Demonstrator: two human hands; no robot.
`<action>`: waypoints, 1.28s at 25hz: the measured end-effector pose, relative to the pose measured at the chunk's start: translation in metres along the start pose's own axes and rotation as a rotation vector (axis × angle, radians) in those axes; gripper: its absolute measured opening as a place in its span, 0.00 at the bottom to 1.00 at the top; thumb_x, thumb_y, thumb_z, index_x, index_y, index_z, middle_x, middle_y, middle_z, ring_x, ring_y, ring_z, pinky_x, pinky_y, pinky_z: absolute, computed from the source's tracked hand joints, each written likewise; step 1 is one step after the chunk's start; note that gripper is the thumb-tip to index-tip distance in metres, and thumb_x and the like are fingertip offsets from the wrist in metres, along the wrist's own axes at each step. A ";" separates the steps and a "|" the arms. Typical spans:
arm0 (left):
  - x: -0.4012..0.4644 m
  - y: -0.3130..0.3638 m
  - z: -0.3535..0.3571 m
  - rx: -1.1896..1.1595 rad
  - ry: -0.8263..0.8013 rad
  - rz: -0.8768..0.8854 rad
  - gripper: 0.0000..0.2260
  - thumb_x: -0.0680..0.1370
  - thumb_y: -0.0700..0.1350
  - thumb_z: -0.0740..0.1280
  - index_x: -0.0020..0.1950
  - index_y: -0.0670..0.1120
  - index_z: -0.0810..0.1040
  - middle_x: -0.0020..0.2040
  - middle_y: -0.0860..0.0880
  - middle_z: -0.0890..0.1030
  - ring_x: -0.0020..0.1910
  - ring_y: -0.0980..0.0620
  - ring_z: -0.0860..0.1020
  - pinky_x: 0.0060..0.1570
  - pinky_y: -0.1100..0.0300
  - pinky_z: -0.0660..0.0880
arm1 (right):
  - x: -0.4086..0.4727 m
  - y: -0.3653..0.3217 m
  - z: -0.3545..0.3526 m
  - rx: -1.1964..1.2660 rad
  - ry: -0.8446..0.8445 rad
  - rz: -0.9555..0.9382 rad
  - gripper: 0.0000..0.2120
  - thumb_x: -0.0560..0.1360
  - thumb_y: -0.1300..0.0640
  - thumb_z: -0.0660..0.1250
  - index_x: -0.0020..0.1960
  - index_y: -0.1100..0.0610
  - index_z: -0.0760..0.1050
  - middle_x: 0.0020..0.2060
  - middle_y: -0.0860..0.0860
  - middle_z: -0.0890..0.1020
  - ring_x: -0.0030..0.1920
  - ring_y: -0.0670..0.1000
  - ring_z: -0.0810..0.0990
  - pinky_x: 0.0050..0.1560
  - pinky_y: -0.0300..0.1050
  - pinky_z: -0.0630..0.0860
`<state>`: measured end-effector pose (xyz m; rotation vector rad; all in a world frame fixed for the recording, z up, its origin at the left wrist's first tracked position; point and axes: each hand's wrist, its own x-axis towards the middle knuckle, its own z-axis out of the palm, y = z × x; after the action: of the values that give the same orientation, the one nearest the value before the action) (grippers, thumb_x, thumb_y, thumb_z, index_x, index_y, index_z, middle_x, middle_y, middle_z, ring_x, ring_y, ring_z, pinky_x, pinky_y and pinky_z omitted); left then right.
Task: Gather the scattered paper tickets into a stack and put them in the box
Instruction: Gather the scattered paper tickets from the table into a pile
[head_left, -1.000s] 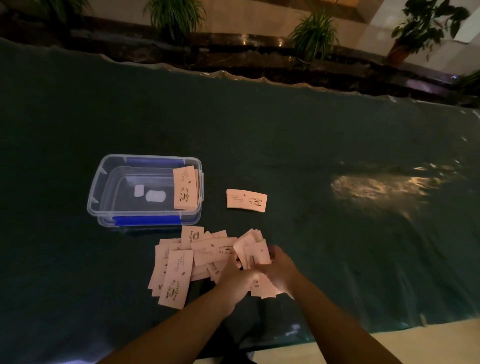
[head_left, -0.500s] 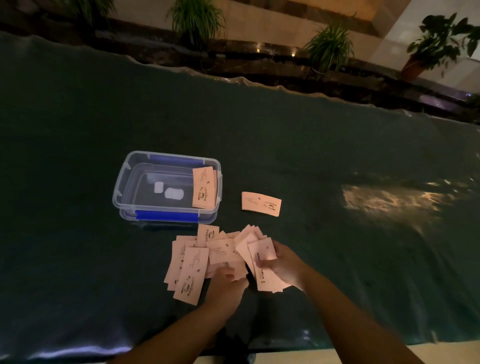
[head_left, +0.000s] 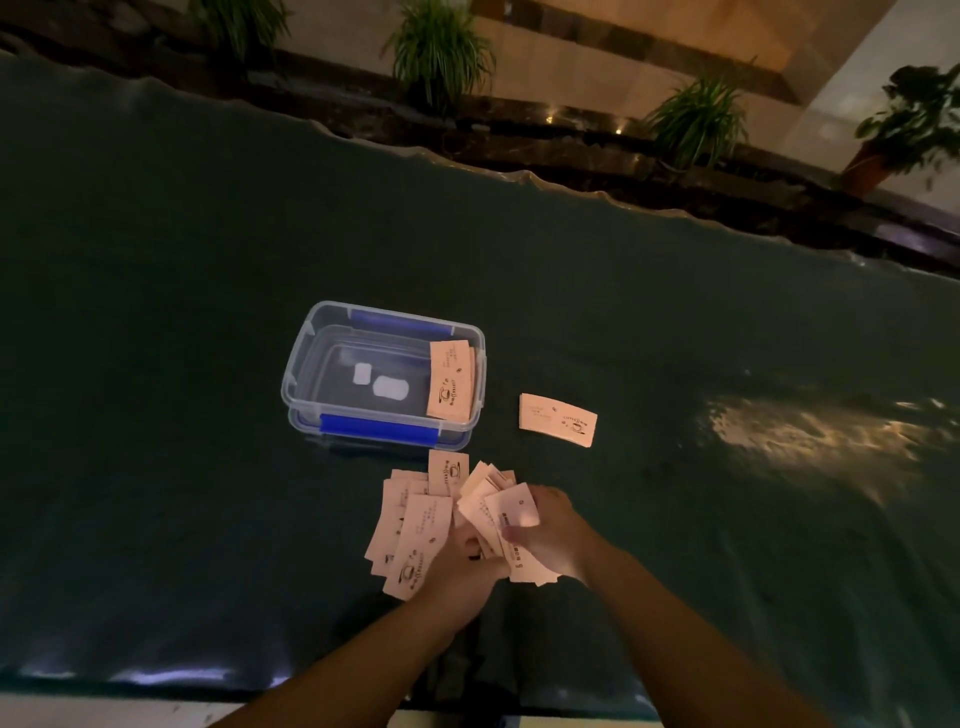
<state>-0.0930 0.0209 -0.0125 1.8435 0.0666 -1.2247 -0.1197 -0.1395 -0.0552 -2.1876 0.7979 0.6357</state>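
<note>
Head view. Tabletop (head_left: 182, 312), dark green cover. Clear plastic box (head_left: 311, 358), blue latches, a few tickets (head_left: 451, 380) already leaning at its right end. One stray ticket (head_left: 557, 420) right of the box. Loose ticket pile (head_left: 415, 525) just in front of the box. Right hand (head_left: 545, 535) closed on a fanned ticket bundle (head_left: 498, 512); left hand (head_left: 467, 566) pressed on the pile, finger spread hidden. Advice: square edges against the tabletop, sweep remaining tickets toward the bundle touching both hands.
</note>
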 end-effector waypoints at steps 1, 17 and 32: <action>0.000 0.001 0.001 -0.024 -0.005 -0.007 0.17 0.82 0.38 0.66 0.70 0.47 0.73 0.65 0.47 0.79 0.63 0.48 0.77 0.49 0.63 0.72 | -0.001 0.000 0.000 0.006 -0.005 -0.006 0.32 0.77 0.48 0.74 0.78 0.52 0.68 0.74 0.53 0.73 0.73 0.57 0.72 0.67 0.53 0.72; 0.019 -0.030 -0.005 0.056 -0.121 0.116 0.19 0.80 0.40 0.68 0.69 0.55 0.74 0.65 0.54 0.79 0.65 0.51 0.76 0.57 0.59 0.75 | -0.031 0.014 0.033 0.651 0.058 0.187 0.20 0.77 0.60 0.74 0.65 0.49 0.71 0.56 0.48 0.81 0.55 0.51 0.79 0.54 0.51 0.74; 0.032 -0.069 -0.050 0.579 0.438 0.087 0.39 0.71 0.52 0.77 0.76 0.50 0.60 0.71 0.48 0.66 0.69 0.49 0.69 0.64 0.52 0.75 | -0.035 0.029 0.016 1.167 0.124 0.357 0.12 0.79 0.62 0.68 0.61 0.52 0.78 0.56 0.61 0.86 0.56 0.65 0.85 0.64 0.70 0.78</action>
<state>-0.0744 0.0846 -0.0755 2.5669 -0.1405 -0.8045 -0.1673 -0.1313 -0.0565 -1.0266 1.2276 0.0943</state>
